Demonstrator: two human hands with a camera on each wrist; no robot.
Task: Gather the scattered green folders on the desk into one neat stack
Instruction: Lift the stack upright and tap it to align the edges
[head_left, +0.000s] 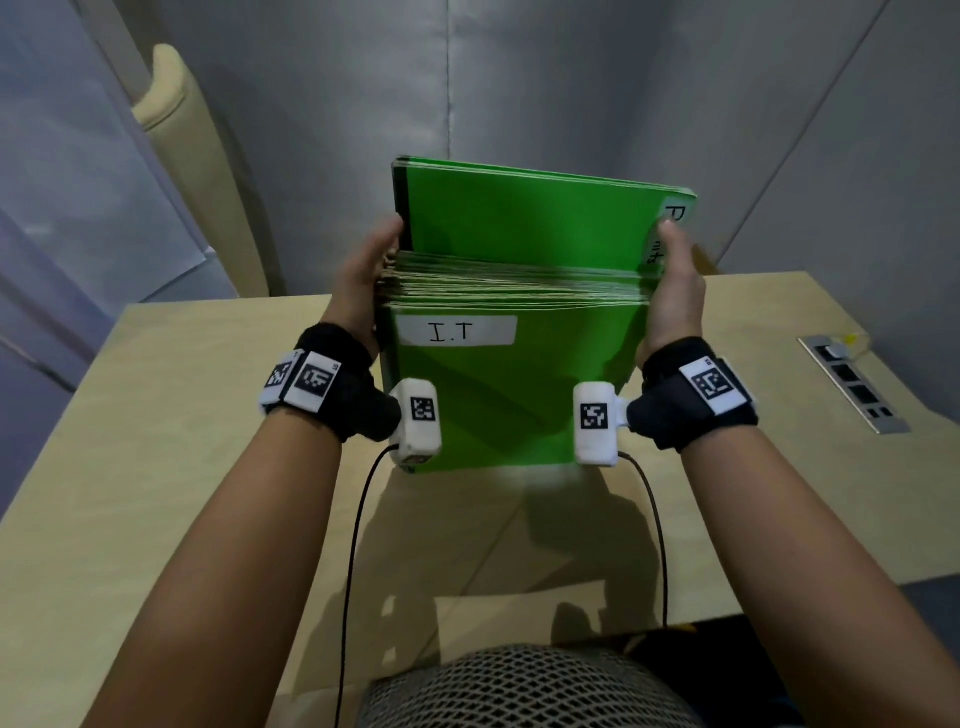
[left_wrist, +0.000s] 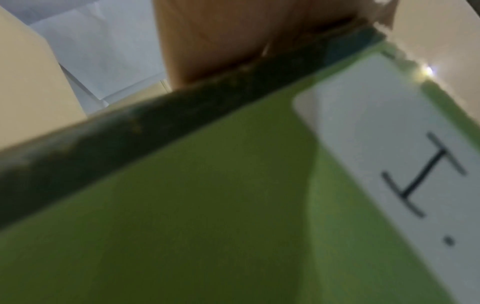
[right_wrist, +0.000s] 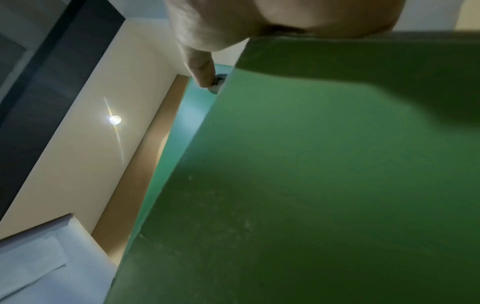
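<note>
— Folders (head_left: 514, 395), how will they handle?

— Stood on edge on the desk (head_left: 171, 483) in front of me, bundled together. My guess is the lot is fairly heavy, with the many page edges showing along the top. The covers look thin and smooth, so I judge they bend easily and could slide on one another if I let the squeeze go.

— Where do you take hold?

— At the two sides, near the top, so I can knock the bottom edges level on the desk.

— And your hands?

— My left hand (head_left: 363, 280) lies along the left side, my right hand (head_left: 675, 291) along the right, thumb up by a label. They're set as wide as the bundle, clamping it between them. How far the fingers curl behind it I cannot tell.
</note>
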